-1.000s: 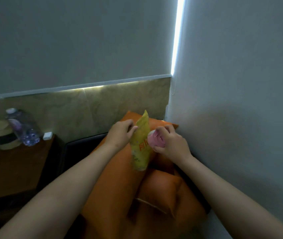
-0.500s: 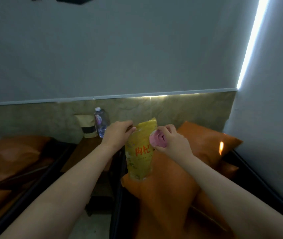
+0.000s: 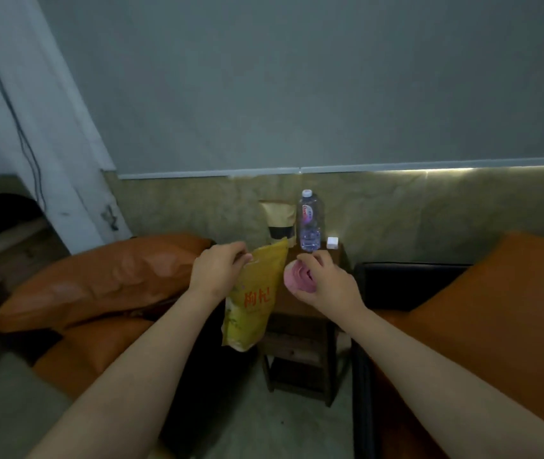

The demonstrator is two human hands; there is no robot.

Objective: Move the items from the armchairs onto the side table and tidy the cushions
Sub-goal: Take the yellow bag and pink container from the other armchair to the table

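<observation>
- The left hand (image 3: 219, 271) is up at about ten o'clock from the bench top, and its fingers (image 3: 242, 258) pinch the top corner of a yellow plastic pouch with red characters (image 3: 254, 299).
- The pouch hangs in the air. Its lower end dangles over the gap between the left armchair and the bench.
- The right hand (image 3: 328, 283) has its fingers curled round a pink round object (image 3: 298, 276), just beside the pouch at its three o'clock. It is held in the air above the bench, and it's too blurred to say what it is.
- The dark wooden side bench (image 3: 300, 313) stands dead centre between the two armchairs, with lower shelves showing at six o'clock.
- At the bench's twelve o'clock edge, against the wall, stands a tan paper pouch with a black band (image 3: 278, 223).
- Just beside that, at its three o'clock, is an upright clear plastic water bottle with a white cap (image 3: 311, 221), then a small white cube (image 3: 332, 242).
- At nine o'clock, a large orange leather cushion (image 3: 105, 276) lies tilted on the left armchair.
- At three o'clock, a second orange cushion (image 3: 495, 309) sits on the right armchair's black frame (image 3: 406, 283).
</observation>
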